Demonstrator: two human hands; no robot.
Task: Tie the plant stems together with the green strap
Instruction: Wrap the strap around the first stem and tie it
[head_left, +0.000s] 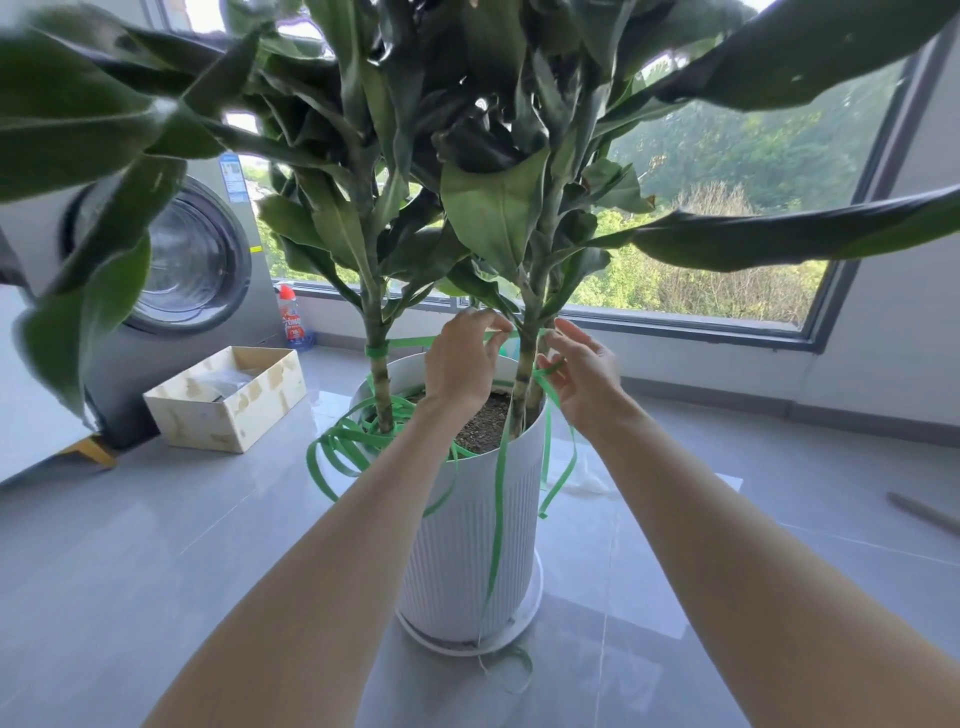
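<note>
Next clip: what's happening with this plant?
A person is tying a potted plant's stems with a green strap. It is already wound around the left stem and runs across to the right stems, where the left hand and right hand pinch it. Loose strap hangs over the white ribbed pot.

No legible text anywhere

The left hand (462, 358) and the right hand (584, 384) were bare, with slim fingers (574, 335) and uncovered wrists. The left forearm (363, 519) and the right forearm (701, 519) were long, slender and likewise bare, their skin uncovered all the way from the wrists to the bottom edge of the view.
</note>
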